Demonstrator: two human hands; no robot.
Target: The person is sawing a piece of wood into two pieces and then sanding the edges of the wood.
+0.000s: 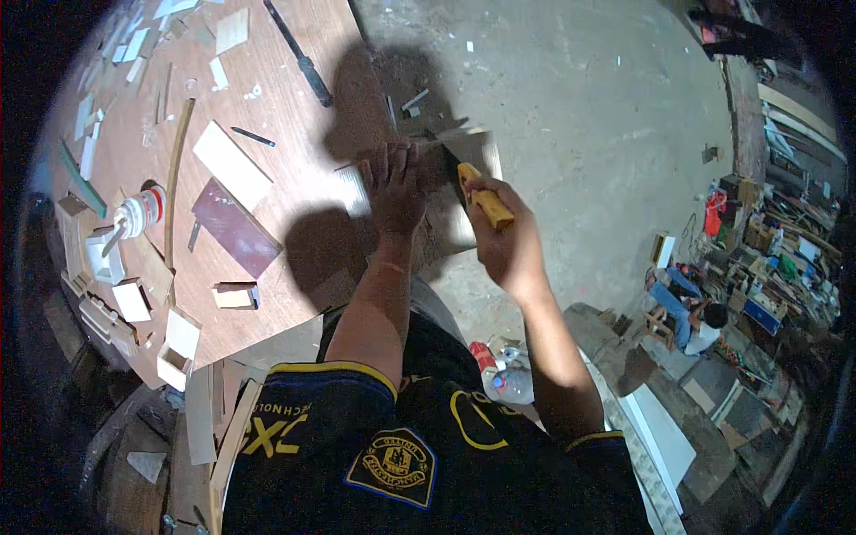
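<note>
My left hand [394, 183] lies flat with its fingers stretched out, pressing on a thin board [462, 234] at the table's right edge. Part of this board sticks out past the edge over the floor. My right hand [510, 236] is closed around the yellow wooden handle of a handsaw [486, 196]. The saw's dark blade points away from me and meets the board just right of my left hand. Shadow covers much of the board, so I cannot tell how deep any cut is.
On the wooden table [303, 169] lie a maroon panel [234, 227], a pale board [232, 163], a pen [253, 136], a dark long-handled tool [303, 62], a glue tub [143, 212] and small box pieces. A person [704, 325] sits at the right, near piled scrap. Plastic bottles [513, 382] stand below.
</note>
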